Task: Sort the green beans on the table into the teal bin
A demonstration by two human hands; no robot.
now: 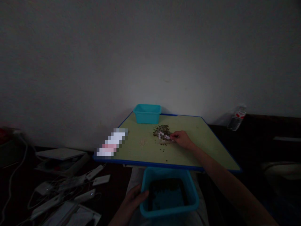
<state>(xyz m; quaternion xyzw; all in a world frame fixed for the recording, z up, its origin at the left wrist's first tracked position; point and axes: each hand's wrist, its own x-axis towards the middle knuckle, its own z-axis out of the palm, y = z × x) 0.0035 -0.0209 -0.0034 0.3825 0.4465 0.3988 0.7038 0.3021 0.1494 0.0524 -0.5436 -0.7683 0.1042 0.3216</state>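
My left hand [135, 199] is wrapped round the left rim of a teal plastic basin [194, 201] resting on my lap, with dark matter inside it. On the low table [188, 153] lies a loose pile of small dark grains, maybe seeds or beans [162, 128]. My right hand [182, 138] reaches to the pile's right edge with its fingers pinched together. Whitish narrow pieces [161, 135] lie in the pile by the fingertips; what the pinch holds is too small to tell. A small scatter of pale bits [143, 142] sits left of the pile.
A second teal basin [147, 116] stands at the table's back left. A blurred-out phone-like screen [111, 143] lies along the left edge. Chargers and cables [87, 194] clutter the floor at left. A plastic bottle [237, 118] leans at the right by the wall.
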